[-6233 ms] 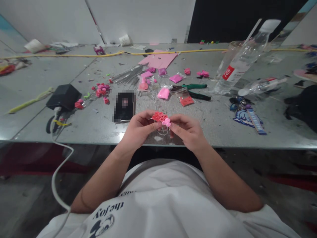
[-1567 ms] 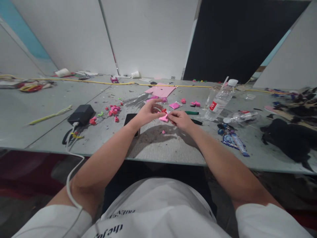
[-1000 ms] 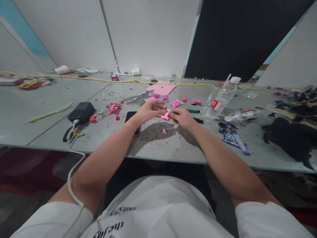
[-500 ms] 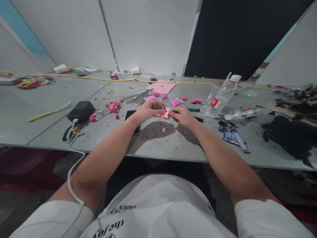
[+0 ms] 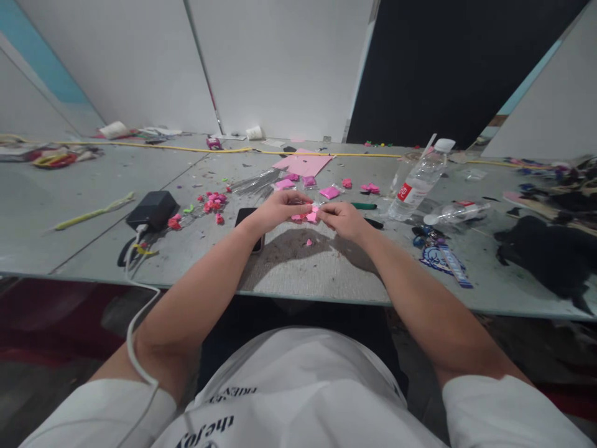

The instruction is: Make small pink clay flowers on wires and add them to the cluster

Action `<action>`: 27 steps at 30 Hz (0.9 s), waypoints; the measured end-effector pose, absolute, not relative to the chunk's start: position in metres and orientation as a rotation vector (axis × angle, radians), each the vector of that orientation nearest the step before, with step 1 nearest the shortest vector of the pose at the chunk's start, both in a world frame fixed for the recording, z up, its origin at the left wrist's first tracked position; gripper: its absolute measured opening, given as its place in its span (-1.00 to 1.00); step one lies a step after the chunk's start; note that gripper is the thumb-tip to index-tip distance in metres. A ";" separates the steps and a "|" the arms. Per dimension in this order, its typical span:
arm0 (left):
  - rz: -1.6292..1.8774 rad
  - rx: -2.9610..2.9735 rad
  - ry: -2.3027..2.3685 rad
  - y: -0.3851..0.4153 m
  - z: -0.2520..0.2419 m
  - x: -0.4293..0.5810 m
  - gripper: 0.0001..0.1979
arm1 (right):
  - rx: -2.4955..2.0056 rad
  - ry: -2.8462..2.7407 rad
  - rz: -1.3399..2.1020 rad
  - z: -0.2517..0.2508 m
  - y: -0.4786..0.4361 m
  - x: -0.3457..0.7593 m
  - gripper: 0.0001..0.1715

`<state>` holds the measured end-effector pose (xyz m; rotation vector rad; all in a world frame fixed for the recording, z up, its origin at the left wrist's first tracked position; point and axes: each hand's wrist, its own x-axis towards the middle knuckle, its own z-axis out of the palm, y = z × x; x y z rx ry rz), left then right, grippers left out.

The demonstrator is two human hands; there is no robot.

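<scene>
Over the table's near edge, my two hands meet around a soft-looking, bright pink piece (image 5: 312,215) with an uneven, petal-like outline. My left hand (image 5: 281,208) curls in from the left, its fingertips closed on the piece. From the right, my right hand (image 5: 344,218) pinches the piece's edge between thumb and finger. A little red shows by the left fingertips. Just below, a small pink cone-shaped bit (image 5: 309,242) stands on the table. Under my left wrist lies a dark phone (image 5: 246,215), partly covered.
Behind my hands lie pink packets (image 5: 330,192), a pink sheet (image 5: 305,163) and thin wires (image 5: 255,182). Green-handled pliers (image 5: 364,206) sit beside my right hand. A water bottle (image 5: 416,186) stands to the right. Leftward are pink flower-like pieces (image 5: 214,202) and a black adapter (image 5: 153,210).
The pink piece has shifted and turned slightly between my fingertips, and more of its lobed outline shows. Both hands stay in nearly the same place.
</scene>
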<state>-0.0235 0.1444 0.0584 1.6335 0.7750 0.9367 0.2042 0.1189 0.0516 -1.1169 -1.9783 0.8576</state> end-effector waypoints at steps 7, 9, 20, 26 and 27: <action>0.925 1.822 0.641 0.143 0.060 -0.025 -0.61 | -1.104 -1.979 0.889 0.051 0.122 0.207 -0.58; 0.920 1.839 0.622 0.143 0.061 -0.024 -0.68 | -1.094 -1.989 0.892 0.052 0.122 0.207 -0.57; 0.913 1.917 0.665 0.146 0.055 -0.024 -0.60 | -1.078 -2.047 0.833 0.052 0.123 0.211 -0.57; 0.841 1.986 0.725 0.146 0.055 -0.024 -0.68 | -1.076 -2.084 0.812 0.055 0.122 0.212 -0.58; 0.832 1.987 0.722 0.146 0.056 -0.024 -0.69 | -1.075 -2.089 0.814 0.055 0.122 0.213 -0.57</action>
